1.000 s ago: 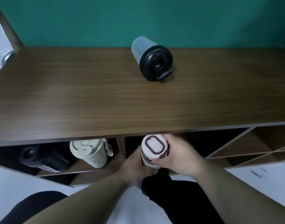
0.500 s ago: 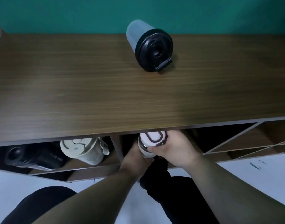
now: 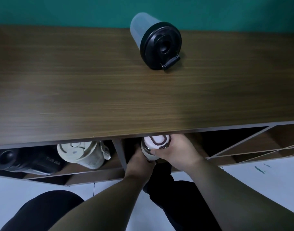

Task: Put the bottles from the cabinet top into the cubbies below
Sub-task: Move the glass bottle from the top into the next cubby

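White bottle [image 3: 155, 145] gripped by both hands [image 3: 174, 150] at the cubby [image 3: 209, 142] mouth.

A translucent grey plastic bottle with a black screw lid [image 3: 157, 41] stood on the wooden cabinet top [image 3: 109, 90]; a white bottle with a brown-outlined cap [image 3: 155, 146] sat half inside the middle cubby [image 3: 201, 142]; a cream ribbed bottle [image 3: 82, 153] and a black bottle [image 3: 26, 160] lay in the left cubby [image 3: 92, 170].

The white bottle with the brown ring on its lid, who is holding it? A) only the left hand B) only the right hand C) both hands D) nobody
C: the white bottle sits between the left hand and the right hand at the cubby opening.
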